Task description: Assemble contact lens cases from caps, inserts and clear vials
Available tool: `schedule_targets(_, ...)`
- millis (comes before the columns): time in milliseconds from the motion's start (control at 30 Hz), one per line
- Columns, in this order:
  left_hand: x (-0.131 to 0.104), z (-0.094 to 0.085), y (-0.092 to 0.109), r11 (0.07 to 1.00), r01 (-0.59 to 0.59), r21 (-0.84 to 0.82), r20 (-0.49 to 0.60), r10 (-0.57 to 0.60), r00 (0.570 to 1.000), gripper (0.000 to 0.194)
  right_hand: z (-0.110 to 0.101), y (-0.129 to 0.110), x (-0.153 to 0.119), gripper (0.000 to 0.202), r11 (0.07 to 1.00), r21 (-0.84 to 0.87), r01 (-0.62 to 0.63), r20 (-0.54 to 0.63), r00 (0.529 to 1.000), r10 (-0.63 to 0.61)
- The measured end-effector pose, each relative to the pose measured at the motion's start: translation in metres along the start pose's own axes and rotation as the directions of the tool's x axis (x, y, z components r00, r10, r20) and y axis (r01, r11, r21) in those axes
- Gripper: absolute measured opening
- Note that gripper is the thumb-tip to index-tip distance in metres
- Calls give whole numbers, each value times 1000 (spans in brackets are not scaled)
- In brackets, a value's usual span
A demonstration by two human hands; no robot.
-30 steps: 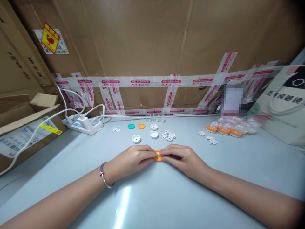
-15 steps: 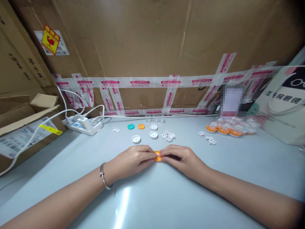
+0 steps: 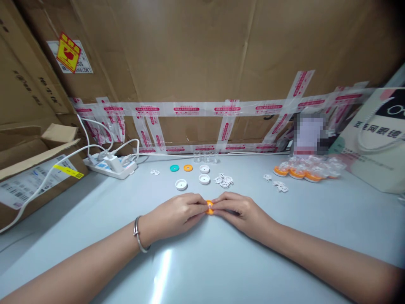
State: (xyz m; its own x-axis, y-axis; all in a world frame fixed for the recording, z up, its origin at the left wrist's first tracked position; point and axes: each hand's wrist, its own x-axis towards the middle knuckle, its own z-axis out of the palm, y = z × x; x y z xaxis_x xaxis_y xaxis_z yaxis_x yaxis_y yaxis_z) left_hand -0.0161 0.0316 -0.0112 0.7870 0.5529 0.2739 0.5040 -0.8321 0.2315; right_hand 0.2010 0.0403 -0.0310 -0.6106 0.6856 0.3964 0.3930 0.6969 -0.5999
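Both my hands meet over the table around a small orange round part [image 3: 209,211] with a whitish piece at its centre. My left hand [image 3: 184,211] pinches its left side, and my right hand [image 3: 241,210] grips the right side; the fingers cover much of it. Just beyond lie three white round caps, one of them a white cap [image 3: 181,184] on the left. A teal ring [image 3: 174,168] and an orange ring [image 3: 188,168] lie behind them. To the right is a heap of white cut-out plastic pieces [image 3: 224,180]. Three clear cylinders [image 3: 206,157] stand at the back.
A power strip [image 3: 110,165] with plugs and cables is at the back left, beside an open cardboard box [image 3: 38,177]. Clear-topped orange-and-white pieces [image 3: 308,169] are piled at the right, near a paper bag [image 3: 373,139]. A large taped carton [image 3: 190,50] walls off the back.
My fingers have shifted very slightly on the orange part, covering a little more of its middle. The pieces on the table have stayed put.
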Motion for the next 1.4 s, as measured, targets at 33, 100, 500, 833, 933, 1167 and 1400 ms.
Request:
schedule_targets(33,0,0,1,1000,-6,17,0,6,1000,28,0,0,0,19,1000,-11,4,4,1000,-4)
schedule_targets(100,-1,0,2,998,-17,57,5,17,1000,28,1,0,0,20,1000,-22,14,3,1000,-14)
schedule_targets(500,-1,-2,3,985,-30,170,14,28,999,26,0,0,0,20,1000,20,15,-9,1000,-14)
schedule_targets(833,-4,-8,-1,980,-28,199,-91,47,995,25,-49,-2,9,20,976,-53,-213,-269,944,191)
schedule_targets(933,-6,-13,-3,977,-8,212,-145,40,989,24,-96,18,8,29,887,-191,-420,-341,876,341)
schedule_targets(1167,-10,-50,-24,939,225,262,-87,-209,974,26,-125,61,-4,36,754,-314,-577,-243,817,523)
schedule_targets(1400,-33,-85,-47,863,492,111,382,-495,781,14,-94,29,2,32,834,-329,-443,-124,896,427)
